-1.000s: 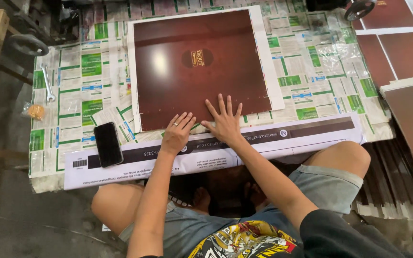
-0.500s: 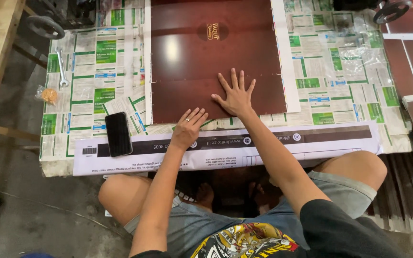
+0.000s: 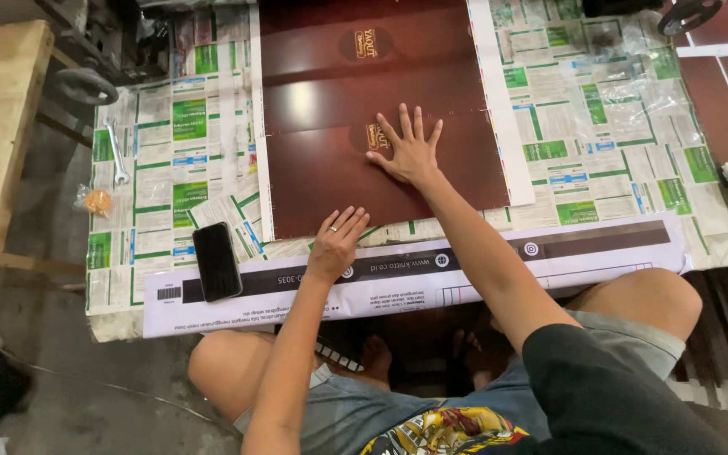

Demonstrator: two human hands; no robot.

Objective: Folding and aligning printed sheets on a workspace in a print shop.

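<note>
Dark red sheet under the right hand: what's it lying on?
The dark red sheet lies on a white-edged sheet over newspapers covering the low table. The right hand presses flat on it. What's directly beneath its middle is covered.

Two hands — the left hand [image 3: 336, 244] and the right hand [image 3: 408, 152] — both flat, fingers spread. Two dark red sheets [image 3: 322, 168] stacked on the table, each with one gold oval mark. One black phone [image 3: 216, 261], one wrench [image 3: 116, 152], one long white printed strip [image 3: 482, 270] — and many newspaper pages [image 3: 170, 143] beneath.
</note>
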